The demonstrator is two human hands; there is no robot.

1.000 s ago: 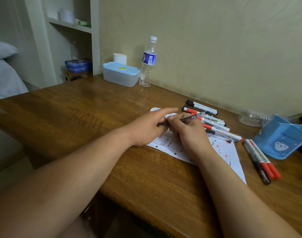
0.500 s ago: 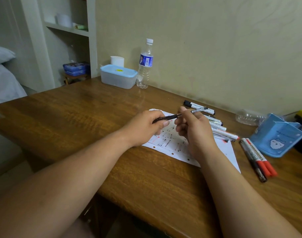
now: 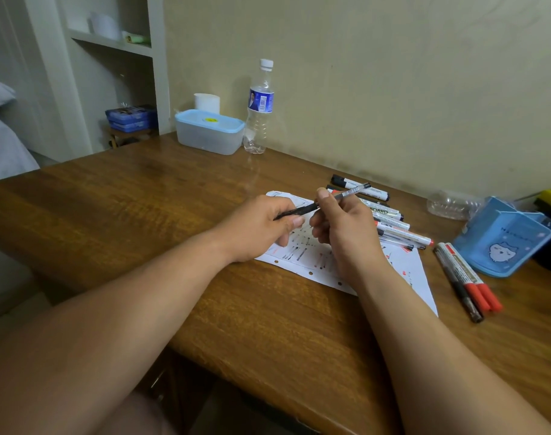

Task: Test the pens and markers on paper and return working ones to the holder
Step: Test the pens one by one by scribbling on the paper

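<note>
A slim pen, dark at one end and clear-barrelled at the other, slants between the fingers of the left hand and right hand, above a punched paper streaked with black and red strokes. Beyond the right fingers a loose row of markers lies across the paper's far edge; further right, three more markers and a tilted blue holder sit on the worktop.

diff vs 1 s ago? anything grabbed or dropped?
Both hands raised the pen slightly over the paper and its far end tilts higher. The left hand still grips the dark end, the right hand the barrel; nothing let go. The marker pile, the three markers by the holder and the holder have not moved.
</note>
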